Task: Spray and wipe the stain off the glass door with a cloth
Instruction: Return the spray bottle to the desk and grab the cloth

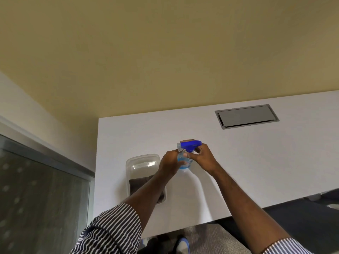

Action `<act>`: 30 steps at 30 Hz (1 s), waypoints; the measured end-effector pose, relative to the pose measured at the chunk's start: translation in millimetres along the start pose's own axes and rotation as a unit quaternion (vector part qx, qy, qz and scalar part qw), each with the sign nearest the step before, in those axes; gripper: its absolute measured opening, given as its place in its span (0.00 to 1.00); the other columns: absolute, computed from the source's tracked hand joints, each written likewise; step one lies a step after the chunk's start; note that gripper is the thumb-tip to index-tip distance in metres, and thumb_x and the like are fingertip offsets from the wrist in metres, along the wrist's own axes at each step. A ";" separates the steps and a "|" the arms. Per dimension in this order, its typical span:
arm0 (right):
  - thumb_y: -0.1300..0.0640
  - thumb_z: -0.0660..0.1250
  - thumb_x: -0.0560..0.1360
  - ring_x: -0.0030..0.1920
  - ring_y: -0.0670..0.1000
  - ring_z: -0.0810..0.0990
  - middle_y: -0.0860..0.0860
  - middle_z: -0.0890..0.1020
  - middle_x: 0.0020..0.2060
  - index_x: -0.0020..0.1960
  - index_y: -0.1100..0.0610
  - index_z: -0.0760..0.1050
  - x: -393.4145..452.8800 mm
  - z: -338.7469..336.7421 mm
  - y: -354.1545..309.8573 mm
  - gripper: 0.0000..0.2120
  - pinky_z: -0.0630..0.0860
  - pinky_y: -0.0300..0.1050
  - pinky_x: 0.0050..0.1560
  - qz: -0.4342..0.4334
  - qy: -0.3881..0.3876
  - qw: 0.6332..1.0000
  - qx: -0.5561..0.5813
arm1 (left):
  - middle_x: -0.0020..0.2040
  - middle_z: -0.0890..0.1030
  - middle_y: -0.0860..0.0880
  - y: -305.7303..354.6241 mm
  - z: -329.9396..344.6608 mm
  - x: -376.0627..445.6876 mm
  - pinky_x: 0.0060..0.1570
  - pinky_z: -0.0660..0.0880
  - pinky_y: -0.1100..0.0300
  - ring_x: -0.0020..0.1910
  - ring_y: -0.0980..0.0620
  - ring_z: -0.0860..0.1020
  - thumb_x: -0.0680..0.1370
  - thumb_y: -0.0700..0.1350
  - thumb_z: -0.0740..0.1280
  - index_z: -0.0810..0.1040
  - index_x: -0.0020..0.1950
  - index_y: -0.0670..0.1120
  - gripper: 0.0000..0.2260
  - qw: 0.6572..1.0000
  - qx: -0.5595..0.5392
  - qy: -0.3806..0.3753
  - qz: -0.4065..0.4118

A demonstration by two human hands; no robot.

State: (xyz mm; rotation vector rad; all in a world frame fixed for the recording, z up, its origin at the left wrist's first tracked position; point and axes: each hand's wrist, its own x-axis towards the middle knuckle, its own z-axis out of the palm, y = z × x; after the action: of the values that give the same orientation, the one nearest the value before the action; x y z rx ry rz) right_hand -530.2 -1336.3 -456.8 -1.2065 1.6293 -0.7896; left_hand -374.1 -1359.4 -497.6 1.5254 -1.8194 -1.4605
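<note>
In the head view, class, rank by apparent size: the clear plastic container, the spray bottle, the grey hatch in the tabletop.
1. Clear plastic container
2. Grey hatch
3. Spray bottle, partly hidden by both hands

The first two look close.

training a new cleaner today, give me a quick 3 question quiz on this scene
1. True or false: both hands hold the spray bottle.
2. Where is the dark cloth? A) in the clear tray B) draped on the glass door C) on the floor
3. What colour is the bottle's spray head?

Key: 1 true, the left hand grips the body and the right hand the neck; 2 A; 3 blue.
</note>
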 end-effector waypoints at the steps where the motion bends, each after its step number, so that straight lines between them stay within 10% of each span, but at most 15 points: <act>1: 0.61 0.76 0.75 0.61 0.54 0.82 0.56 0.84 0.60 0.68 0.59 0.78 0.8 0.2 1.8 0.22 0.81 0.47 0.62 0.006 0.002 1.000 -0.003 | 0.57 0.85 0.44 1.2 0.1 -0.4 0.58 0.79 0.54 0.52 0.46 0.82 0.79 0.46 0.72 0.79 0.63 0.43 0.14 1.000 0.002 -0.001 0.002; 5: 0.63 0.74 0.76 0.56 0.48 0.80 0.49 0.81 0.57 0.67 0.60 0.76 0.6 -2.0 1.3 0.20 0.77 0.28 0.46 0.026 0.008 1.000 -0.001 | 0.59 0.84 0.44 1.7 -0.8 -2.9 0.59 0.80 0.53 0.56 0.45 0.82 0.79 0.45 0.72 0.78 0.65 0.43 0.16 1.000 0.016 -0.008 0.014; 10: 0.68 0.75 0.74 0.61 0.45 0.78 0.47 0.79 0.65 0.71 0.54 0.74 -3.5 -5.1 1.5 0.28 0.74 0.26 0.59 -0.015 -0.015 1.000 -0.005 | 0.64 0.82 0.48 -6.5 -9.0 -11.4 0.52 0.73 0.69 0.57 0.52 0.80 0.79 0.46 0.71 0.75 0.70 0.47 0.19 0.998 0.053 -0.003 0.028; 16: 0.70 0.75 0.73 0.69 0.47 0.71 0.48 0.74 0.70 0.74 0.52 0.68 -17.6 2.0 13.9 0.34 0.73 0.40 0.67 -0.003 0.053 0.997 0.061 | 0.78 0.68 0.51 -28.4 -15.1 -34.8 0.68 0.55 0.69 0.77 0.51 0.65 0.81 0.47 0.68 0.63 0.80 0.52 0.28 0.986 0.151 0.057 0.044; 30: 0.64 0.68 0.80 0.61 0.57 0.82 0.54 0.83 0.60 0.58 0.51 0.79 -84.8 86.9 77.2 0.11 0.77 0.57 0.68 0.113 0.064 0.991 0.038 | 0.77 0.69 0.50 -107.7 -64.7 -106.9 0.80 0.56 0.44 0.78 0.48 0.64 0.80 0.47 0.67 0.74 0.68 0.53 0.17 0.944 0.207 0.254 0.041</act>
State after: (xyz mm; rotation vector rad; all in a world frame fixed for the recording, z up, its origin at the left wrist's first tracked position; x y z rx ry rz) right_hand -469.2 -1229.1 -530.9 -0.9152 1.7873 -0.7894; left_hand -230.3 -1284.4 -527.9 1.7780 -1.8913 -0.5753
